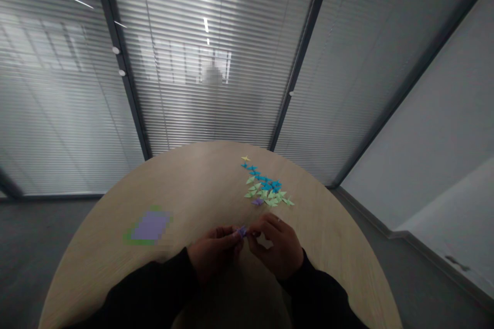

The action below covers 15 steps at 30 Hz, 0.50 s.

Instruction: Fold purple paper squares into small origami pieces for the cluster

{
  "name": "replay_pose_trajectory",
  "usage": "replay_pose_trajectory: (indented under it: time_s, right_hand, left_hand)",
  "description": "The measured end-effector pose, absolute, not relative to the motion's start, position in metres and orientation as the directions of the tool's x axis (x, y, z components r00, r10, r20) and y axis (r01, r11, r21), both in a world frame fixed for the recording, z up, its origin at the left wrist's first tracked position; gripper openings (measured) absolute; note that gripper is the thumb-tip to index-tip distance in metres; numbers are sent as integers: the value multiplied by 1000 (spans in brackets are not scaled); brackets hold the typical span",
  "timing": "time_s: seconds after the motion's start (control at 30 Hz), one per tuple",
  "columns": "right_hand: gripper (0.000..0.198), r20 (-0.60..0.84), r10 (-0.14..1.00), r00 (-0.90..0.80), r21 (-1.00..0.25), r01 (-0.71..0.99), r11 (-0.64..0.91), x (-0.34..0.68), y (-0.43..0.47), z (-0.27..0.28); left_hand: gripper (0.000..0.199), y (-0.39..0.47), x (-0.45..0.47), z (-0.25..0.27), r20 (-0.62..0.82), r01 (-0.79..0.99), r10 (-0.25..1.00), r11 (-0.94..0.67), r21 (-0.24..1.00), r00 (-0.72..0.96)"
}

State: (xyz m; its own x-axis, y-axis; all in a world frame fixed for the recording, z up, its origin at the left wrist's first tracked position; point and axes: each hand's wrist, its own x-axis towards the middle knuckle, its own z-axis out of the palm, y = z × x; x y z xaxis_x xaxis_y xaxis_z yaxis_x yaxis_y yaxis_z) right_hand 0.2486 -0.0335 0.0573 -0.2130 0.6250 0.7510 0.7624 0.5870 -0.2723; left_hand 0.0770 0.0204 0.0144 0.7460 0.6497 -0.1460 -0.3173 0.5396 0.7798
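Observation:
Near the front of the table, my left hand (216,248) pinches a small purple origami crane (242,231) between thumb and fingers. From the other side, my right hand (276,244) closes its thumb and index finger on the crane's right end. Fingers cover much of the folded paper, so its exact shape is partly hidden. Just beyond my hands lies another purple paper crane (257,202), beside a cluster of pale green paper cranes (272,197). Several blue paper cranes (266,180) trail behind them, and a single yellow paper crane (245,158) sits farthest away.
A stack of purple and green paper sheets (150,226), partly blurred, lies on the left of the round wooden table (200,175). Glass partitions with blinds (216,113) stand behind the table's far edge. A white wall (432,164) rises on the right.

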Motion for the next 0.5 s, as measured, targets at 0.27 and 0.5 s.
replay_pose_trajectory:
  time_s: [0.27, 0.5]
  right_hand:
    - [10, 760, 621, -195, -248, 795, 553, 240, -37, 55]
    - [7, 600, 799, 24, -620, 645, 446, 238, -38, 53]
  left_hand:
    - [34, 21, 80, 10, -149, -406, 722, 533, 743, 676]
    - [34, 19, 78, 13, -164, -380, 721, 529, 759, 674]
